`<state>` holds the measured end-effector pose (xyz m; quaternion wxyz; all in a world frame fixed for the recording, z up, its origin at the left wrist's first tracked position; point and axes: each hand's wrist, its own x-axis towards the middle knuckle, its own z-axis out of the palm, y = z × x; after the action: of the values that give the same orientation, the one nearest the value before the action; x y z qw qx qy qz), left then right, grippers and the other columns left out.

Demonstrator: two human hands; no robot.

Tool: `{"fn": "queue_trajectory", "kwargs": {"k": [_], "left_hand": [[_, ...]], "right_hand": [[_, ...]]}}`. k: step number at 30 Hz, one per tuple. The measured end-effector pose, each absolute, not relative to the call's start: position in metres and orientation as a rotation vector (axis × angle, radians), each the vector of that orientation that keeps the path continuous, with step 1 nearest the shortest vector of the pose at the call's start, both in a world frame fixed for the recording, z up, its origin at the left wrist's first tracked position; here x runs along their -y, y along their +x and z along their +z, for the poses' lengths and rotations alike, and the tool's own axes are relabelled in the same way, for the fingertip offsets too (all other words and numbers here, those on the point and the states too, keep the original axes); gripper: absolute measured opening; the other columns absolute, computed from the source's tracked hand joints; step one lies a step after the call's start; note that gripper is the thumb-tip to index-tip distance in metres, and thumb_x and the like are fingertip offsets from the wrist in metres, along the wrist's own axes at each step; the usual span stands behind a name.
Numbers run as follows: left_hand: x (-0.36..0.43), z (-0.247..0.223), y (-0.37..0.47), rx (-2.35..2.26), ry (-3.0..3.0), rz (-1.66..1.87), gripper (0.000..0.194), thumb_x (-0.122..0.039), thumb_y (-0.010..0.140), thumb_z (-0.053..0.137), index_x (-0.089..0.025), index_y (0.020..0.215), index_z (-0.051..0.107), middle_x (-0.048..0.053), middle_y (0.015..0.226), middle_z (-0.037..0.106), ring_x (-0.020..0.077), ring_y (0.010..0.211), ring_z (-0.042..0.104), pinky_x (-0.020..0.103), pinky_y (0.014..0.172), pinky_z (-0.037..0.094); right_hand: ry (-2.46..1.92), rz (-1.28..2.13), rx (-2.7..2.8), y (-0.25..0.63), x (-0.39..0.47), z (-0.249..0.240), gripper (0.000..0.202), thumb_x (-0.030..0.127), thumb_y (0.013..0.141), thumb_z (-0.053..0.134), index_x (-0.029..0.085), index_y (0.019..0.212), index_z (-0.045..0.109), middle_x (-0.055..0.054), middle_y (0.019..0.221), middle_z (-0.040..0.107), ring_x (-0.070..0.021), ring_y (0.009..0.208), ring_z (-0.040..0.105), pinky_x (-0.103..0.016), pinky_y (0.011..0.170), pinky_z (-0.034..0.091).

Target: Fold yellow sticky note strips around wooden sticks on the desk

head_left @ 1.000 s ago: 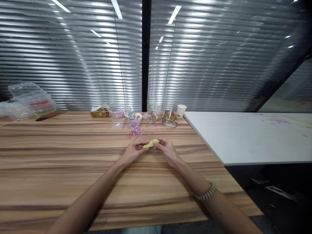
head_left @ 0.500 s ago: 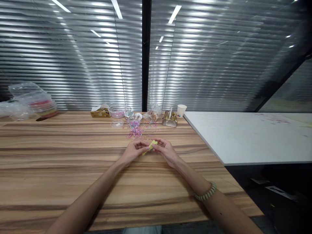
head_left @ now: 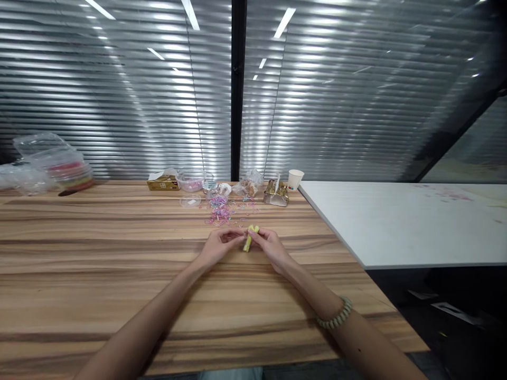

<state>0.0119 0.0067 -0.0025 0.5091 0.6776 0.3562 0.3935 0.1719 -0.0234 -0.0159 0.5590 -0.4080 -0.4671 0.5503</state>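
A wood-grain table [head_left: 99, 253] fills the foreground, with a white table [head_left: 415, 227], faintly smudged with pink, alongside to the right. Behind them stands glass backed by horizontal blinds [head_left: 119, 105], divided by a black upright post [head_left: 236, 95]. Bright light streaks [head_left: 284, 23] reflect in the glass; the floor [head_left: 428, 311] at lower right is dark.

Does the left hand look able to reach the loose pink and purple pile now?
Probably yes: the pile lies beyond the left hand, with no object visibly blocking the way, though its fingers are beside, perhaps touching, the yellow piece held by the right hand.
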Motion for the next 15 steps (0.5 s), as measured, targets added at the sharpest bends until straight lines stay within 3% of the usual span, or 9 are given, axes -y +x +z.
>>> {"fn": "queue_trajectory", "kwargs": {"k": [5, 8, 15], "left_hand": [[-0.031, -0.009, -0.013, -1.292, 1.67, 1.243, 0.024, -0.031, 0.071, 0.058, -0.014, 0.087, 0.065, 0.009, 0.091, 0.067, 0.0211, 0.083, 0.061, 0.034, 0.078, 0.046], [-0.042, -0.019, -0.025, -1.41, 1.928, 1.139, 0.022, -0.027, 0.072, 0.054, -0.015, 0.086, 0.066, 0.009, 0.087, 0.067, 0.0207, 0.078, 0.06, 0.035, 0.076, 0.046], [-0.044, -0.031, -0.026, -1.384, 2.47, 1.001, 0.027, -0.016, 0.078, 0.047, -0.015, 0.1, 0.062, 0.011, 0.102, 0.06, 0.0232, 0.099, 0.051, 0.036, 0.087, 0.039]], "right_hand": [[-1.031, 1.261, 1.099, 0.174, 0.02, -0.02, 0.044, 0.057, 0.066, 0.059, 0.015, 0.078, 0.055, 0.0, 0.062, 0.057, -0.0117, 0.056, 0.053, -0.023, 0.052, 0.04], [-1.016, 1.25, 1.161, 0.174, 0.021, -0.02, 0.045, 0.059, 0.068, 0.055, 0.015, 0.076, 0.052, 0.003, 0.056, 0.05, -0.0093, 0.047, 0.048, -0.021, 0.044, 0.035], [-1.023, 1.197, 1.265, 0.173, 0.023, -0.016, 0.042, 0.058, 0.071, 0.052, 0.016, 0.072, 0.051, 0.005, 0.053, 0.046, -0.0073, 0.04, 0.041, -0.021, 0.039, 0.03]]}}
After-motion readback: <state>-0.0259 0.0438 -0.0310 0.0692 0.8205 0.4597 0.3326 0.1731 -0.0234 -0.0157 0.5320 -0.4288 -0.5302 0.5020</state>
